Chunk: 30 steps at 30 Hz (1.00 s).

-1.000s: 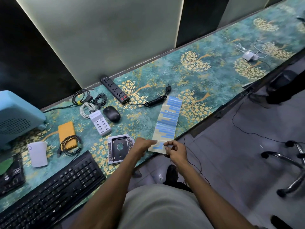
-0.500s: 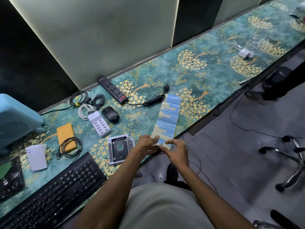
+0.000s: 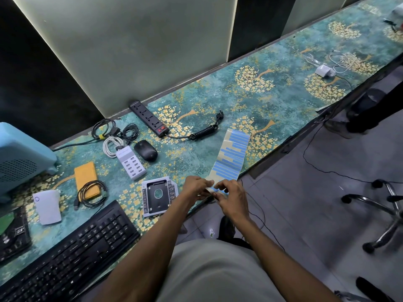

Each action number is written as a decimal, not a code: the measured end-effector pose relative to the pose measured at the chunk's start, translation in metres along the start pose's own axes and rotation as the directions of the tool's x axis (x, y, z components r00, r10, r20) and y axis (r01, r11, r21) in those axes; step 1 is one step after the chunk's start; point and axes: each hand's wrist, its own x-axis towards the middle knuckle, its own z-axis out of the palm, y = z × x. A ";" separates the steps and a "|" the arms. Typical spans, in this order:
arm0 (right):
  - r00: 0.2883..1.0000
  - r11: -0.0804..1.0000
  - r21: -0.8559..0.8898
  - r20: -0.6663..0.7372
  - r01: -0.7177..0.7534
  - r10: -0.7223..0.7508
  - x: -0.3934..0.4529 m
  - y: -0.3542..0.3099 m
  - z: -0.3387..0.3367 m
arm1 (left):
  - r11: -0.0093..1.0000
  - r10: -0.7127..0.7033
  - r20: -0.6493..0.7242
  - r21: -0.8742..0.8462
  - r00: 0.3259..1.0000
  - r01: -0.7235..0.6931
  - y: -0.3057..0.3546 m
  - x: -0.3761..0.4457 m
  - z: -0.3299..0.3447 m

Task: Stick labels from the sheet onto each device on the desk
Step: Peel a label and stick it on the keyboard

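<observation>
Head view: peeling a label, no device visibly labelled yet.

Both hands work the near end of the label sheet [image 3: 232,155] at the desk [image 3: 272,94] edge: left hand [image 3: 196,186] pinches its corner, right hand [image 3: 231,194] picks at a blue label. Drive caddy [image 3: 158,196], keyboard [image 3: 72,256], mouse [image 3: 145,150], USB hub [image 3: 130,163] and power strip [image 3: 149,118] show no stickers, so labelling seems barely begun.

Bare desk [image 3: 272,101] beyond label sheet [image 3: 231,155]

Both hands' [image 3: 197,186] [image 3: 232,196] fingertips pinched together
</observation>
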 end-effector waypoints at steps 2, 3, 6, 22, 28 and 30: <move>1.000 1.000 -0.008 0.020 -0.013 0.013 0.000 -0.001 -0.002 | 1.000 0.013 -0.004 0.027 1.000 -0.013 0.000 0.000 0.002; 1.000 1.000 -0.006 0.025 -0.018 0.018 0.001 0.000 -0.004 | 0.999 0.020 -0.009 0.035 1.000 -0.020 -0.001 0.002 0.003; 0.999 1.000 0.001 0.016 -0.029 0.029 0.002 0.002 -0.007 | 0.998 0.049 -0.013 0.046 0.999 -0.048 -0.004 0.003 0.006; 0.999 0.974 0.225 0.037 -0.019 0.011 0.010 -0.012 0.005 | 0.890 0.299 -0.196 0.410 0.934 -0.199 -0.036 0.000 -0.013; 0.986 0.974 0.222 0.149 0.035 -0.069 0.013 -0.036 0.035 | 0.899 0.371 -0.394 0.379 0.841 -0.219 -0.035 -0.018 -0.052; 0.968 0.974 0.213 0.220 0.075 -0.122 0.011 -0.049 0.050 | 0.905 0.383 -0.485 0.366 0.786 -0.216 -0.043 -0.028 -0.075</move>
